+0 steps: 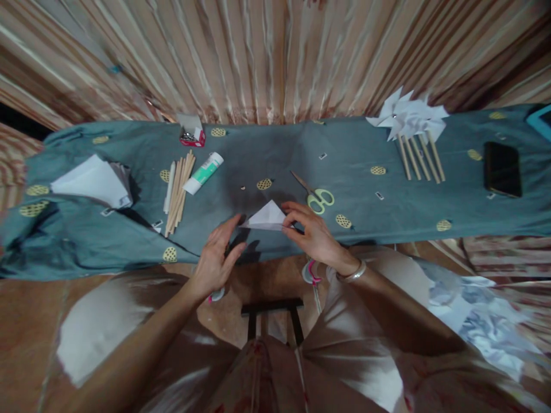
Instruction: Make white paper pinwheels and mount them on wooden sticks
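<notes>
Paper stack: lying at the left on the blue-green cloth.
Wooden sticks: gathered in a loose bundle beside one white stick.
Red box: standing open beyond the bundle, holding small metallic pieces.
Glue stick: lying aslant just right of the bundle.
Left hand: half open, thumb apart, gripping nothing; close by the paper's left corner, contact impossible to tell.
Folded paper: between both hands, near the cloth's front edge, triangular, peak pointing away.
Right hand: pinched closed on the right corner; wearing a silver bracelet at the wrist.
Scissors: lying just beyond, green handles nearer.
Pinwheels: clustered near the far edge, white heads overlapping.
Phone: lying dark-screened at the right.
</notes>
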Demonstrator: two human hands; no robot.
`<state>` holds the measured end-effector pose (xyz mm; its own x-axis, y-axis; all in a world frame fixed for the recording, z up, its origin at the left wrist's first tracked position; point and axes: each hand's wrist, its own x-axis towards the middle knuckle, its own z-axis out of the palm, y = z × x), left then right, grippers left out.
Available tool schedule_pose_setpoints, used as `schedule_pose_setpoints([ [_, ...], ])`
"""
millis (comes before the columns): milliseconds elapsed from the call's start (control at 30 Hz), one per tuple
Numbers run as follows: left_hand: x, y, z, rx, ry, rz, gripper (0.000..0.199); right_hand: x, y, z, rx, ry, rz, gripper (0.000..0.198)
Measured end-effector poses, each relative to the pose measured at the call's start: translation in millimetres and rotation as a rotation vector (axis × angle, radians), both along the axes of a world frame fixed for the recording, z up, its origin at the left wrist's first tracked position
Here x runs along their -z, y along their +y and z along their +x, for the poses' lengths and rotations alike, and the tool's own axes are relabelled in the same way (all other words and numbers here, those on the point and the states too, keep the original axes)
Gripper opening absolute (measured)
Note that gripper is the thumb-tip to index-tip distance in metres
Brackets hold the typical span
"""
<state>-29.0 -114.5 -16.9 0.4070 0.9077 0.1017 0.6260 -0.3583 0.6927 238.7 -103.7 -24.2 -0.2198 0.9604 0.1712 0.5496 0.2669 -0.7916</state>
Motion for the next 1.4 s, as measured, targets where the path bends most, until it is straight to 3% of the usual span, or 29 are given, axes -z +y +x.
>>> schedule_pose_setpoints([
  [167, -10.4, 24.3, 14.0, -0.278, -0.455, -0.327, 0.076, -15.3, 2.3, -6.7, -0.032, -0.059, 0.21, 0.012],
  [300, -15.5, 44.7, 20.5, -0.307, -0.618, -0.547, 0.072, -22.9, 6.5, -14.2, -0.037, -0.107, 0.328, 0.015],
  [400, -18.4, 51.4, 24.2, -0.274, -0.717, -0.64, 0.066, -25.4, 11.1, -19.9, -0.022, -0.07, 0.327, 0.013],
  [500, -22.7, 51.7, 26.7, -0.234, -0.748, -0.653, 0.057, -25.4, 16.3, -23.4, 0.023, 0.042, 0.237, 0.009],
  [633, -27.5, 49.6, 27.1, -0.243, -0.617, -0.619, 0.043, -21.5, 22.7, -23.6, 0.073, 0.209, 0.082, 0.003],
  [833, -19.9, 49.8, 25.8, -0.259, -0.741, -0.709, 0.057, -14.6, 27.9, -22.4, 0.083, 0.309, -0.055, 0.01],
  [1167, -23.3, 51.4, 28.5, -0.263, -0.671, -0.826, 0.04, -23.6, 23.9, -21.0, 0.061, 0.261, 0.034, 0.007],
  [1400, -20.1, 51.6, 35.0, -0.291, -0.625, -0.759, 0.034, -25.3, 24.1, -15.7, 0.079, 0.18, 0.103, 0.007],
])
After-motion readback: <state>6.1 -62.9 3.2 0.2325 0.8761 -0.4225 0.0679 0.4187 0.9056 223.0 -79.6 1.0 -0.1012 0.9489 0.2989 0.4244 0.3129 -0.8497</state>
